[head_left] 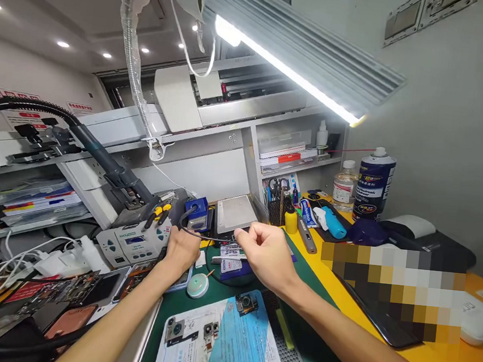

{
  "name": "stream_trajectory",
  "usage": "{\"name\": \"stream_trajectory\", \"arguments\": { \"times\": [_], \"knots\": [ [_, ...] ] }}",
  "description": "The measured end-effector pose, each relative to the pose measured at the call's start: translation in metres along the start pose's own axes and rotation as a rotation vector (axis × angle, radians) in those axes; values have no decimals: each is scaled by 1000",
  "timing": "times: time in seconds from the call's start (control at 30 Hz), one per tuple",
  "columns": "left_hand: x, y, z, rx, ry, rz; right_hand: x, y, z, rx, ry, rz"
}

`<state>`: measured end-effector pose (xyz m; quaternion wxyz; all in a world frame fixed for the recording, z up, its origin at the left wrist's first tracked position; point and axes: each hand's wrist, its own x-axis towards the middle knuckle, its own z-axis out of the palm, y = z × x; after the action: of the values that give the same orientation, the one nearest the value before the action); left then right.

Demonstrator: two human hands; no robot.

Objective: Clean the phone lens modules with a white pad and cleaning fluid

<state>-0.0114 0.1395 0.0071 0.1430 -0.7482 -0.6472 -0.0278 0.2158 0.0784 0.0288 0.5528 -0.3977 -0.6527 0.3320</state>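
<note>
My left hand [182, 249] is raised near the soldering station [135, 242], its fingers closed round part of a thin dark cable [202, 236]. To the right, my right hand [266, 254] pinches the other end of that cable between thumb and fingers. Below both hands lies a white and blue box [225, 344] with small camera modules [247, 303] on top. Between the hands and that box sits a small round green-lidded tin [198, 285]. Behind my right hand is a small labelled packet [231, 259].
A lit lamp [294, 78] hangs overhead. On the right stand a blue spray can [373, 185], a clear bottle [345, 185] and a yellow bottle [291, 220]. Circuit boards [71, 290], phones and white cables crowd the left side. A hot-air hose [103, 153] reaches in from the left.
</note>
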Motion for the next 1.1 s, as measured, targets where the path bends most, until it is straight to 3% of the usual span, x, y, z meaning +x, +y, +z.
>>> {"name": "stream_trajectory", "arguments": {
  "times": [0.13, 0.27, 0.33, 0.5, 0.7, 0.9, 1.1],
  "knots": [
    [-19, -8, -11, -143, 46, 64, 1, 0, 0, 12, 11, 4],
    [-59, -11, -26, -385, 94, 102, 2, -4, -4, 48, -29, 17],
    [-80, -8, -34, -537, 112, 106, 1, -8, -7, 78, -108, 19],
    [-115, 7, -54, -847, 128, 118, -8, -20, -7, 141, -449, -4],
    [-129, 16, -69, -1010, 124, 131, -21, -25, 2, 81, -686, 21],
    [-139, 21, -75, -1061, 133, 164, -22, -24, 8, 78, -707, 72],
    [-147, 30, -71, -1075, 253, 151, -23, -21, 9, 119, -687, 99]
  ]
}}
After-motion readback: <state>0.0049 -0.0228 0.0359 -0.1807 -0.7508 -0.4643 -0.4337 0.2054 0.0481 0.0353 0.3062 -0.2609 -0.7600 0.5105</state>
